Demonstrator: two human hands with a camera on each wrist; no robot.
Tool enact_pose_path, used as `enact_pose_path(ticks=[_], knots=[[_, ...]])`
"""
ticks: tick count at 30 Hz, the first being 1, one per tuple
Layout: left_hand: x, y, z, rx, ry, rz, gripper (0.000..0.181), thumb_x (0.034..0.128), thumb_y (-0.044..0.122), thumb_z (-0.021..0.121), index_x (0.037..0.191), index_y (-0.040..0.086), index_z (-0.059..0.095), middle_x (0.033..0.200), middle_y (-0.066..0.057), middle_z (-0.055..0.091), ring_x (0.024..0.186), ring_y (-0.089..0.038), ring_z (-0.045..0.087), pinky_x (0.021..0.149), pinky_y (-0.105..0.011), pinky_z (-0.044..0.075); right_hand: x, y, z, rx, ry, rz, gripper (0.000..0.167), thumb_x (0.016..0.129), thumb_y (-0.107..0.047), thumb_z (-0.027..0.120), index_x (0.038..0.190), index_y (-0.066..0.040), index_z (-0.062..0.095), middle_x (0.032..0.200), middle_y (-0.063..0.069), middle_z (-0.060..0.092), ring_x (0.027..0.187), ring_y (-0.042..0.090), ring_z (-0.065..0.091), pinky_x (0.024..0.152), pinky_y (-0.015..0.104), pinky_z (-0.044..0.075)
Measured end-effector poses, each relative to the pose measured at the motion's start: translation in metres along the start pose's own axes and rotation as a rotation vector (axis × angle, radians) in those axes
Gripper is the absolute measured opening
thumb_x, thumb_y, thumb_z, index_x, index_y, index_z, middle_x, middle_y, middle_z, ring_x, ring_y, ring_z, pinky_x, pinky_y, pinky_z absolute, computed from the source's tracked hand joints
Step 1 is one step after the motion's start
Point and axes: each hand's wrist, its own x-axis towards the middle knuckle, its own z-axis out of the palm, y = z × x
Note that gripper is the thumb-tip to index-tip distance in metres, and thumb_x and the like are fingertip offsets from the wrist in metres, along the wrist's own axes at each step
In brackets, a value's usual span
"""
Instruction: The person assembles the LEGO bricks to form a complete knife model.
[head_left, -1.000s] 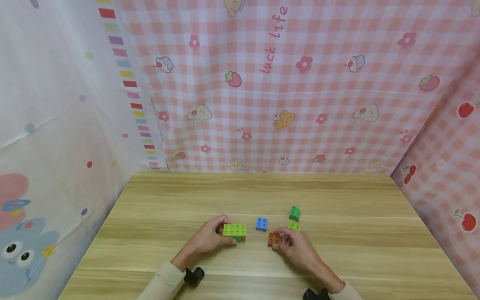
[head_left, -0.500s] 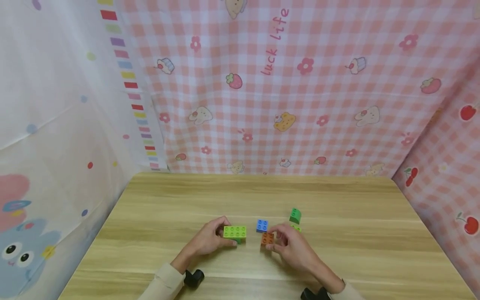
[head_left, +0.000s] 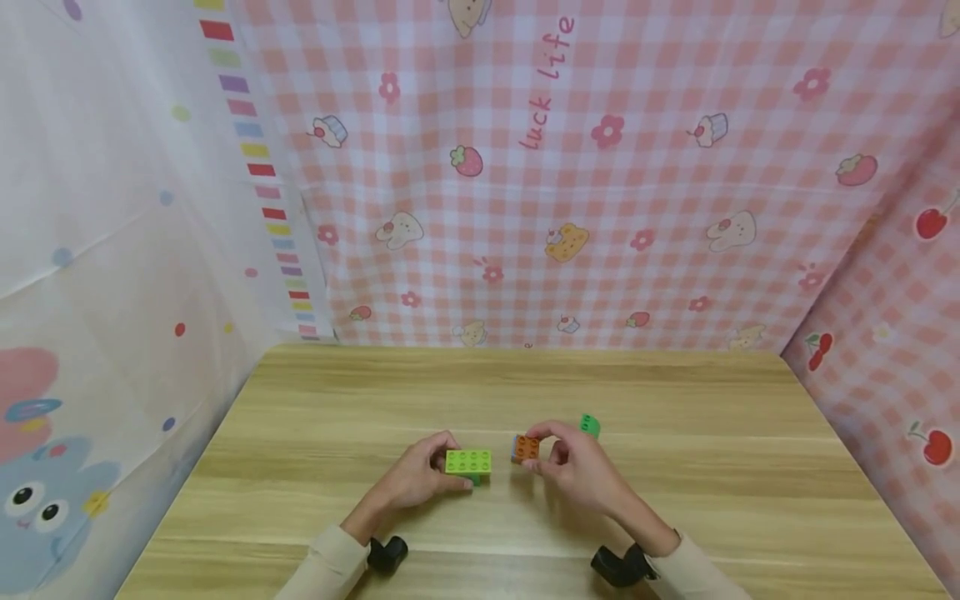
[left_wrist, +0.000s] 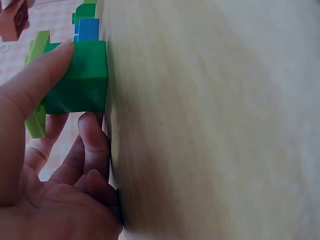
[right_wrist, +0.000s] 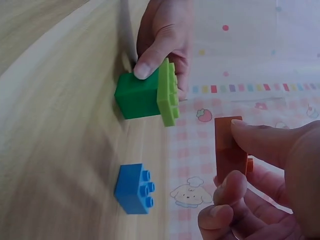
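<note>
My left hand (head_left: 412, 477) grips a dark green block (left_wrist: 82, 75) standing on the table, with a flat lime plate (head_left: 468, 462) on top of it. In the head view my right hand (head_left: 581, 467) pinches an orange-brown brick (head_left: 527, 448) between thumb and fingers. The right wrist view shows that brick (right_wrist: 230, 147) held in the air, apart from the blue brick (right_wrist: 134, 189), which sits studs up on the table. From the head camera the blue brick is mostly hidden under the brown one.
A green curved brick (head_left: 590, 425) lies beyond my right hand on the wooden table (head_left: 375, 383). Patterned cloth (head_left: 525, 192) hangs behind the table and along its sides. A black wrist device (head_left: 387, 555) shows at my left wrist, another at the right (head_left: 622, 567).
My right hand has carried the brown brick left and away from me, from beside the blue brick to above it. The lime brick on the right is now hidden. My left hand stays nearly still.
</note>
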Motion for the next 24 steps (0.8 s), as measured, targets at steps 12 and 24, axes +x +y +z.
enact_pose_path(ticks=[12, 24], knots=[[-0.002, 0.003, 0.000, -0.020, 0.009, 0.020, 0.034, 0.0779, 0.019, 0.085, 0.098, 0.012, 0.059, 0.089, -0.003, 0.060, 0.080, -0.017, 0.052, 0.070, -0.027, 0.041, 0.018, -0.014, 0.009, 0.002, 0.014, -0.041, 0.035, 0.085, -0.012, 0.078, 0.119, -0.012, 0.066, 0.094, 0.001, 0.064, 0.061, 0.006, 0.047, 0.051, 0.020, 0.039], [-0.001, -0.001, 0.000, 0.005, 0.011, 0.020, 0.032, 0.0790, 0.023, 0.085, 0.097, 0.018, 0.059, 0.087, 0.000, 0.058, 0.080, -0.015, 0.053, 0.070, -0.027, 0.043, 0.028, -0.020, 0.024, 0.034, -0.034, -0.058, 0.034, 0.087, -0.012, 0.076, 0.119, -0.013, 0.067, 0.081, -0.003, 0.055, 0.059, 0.005, 0.045, 0.051, 0.019, 0.038]])
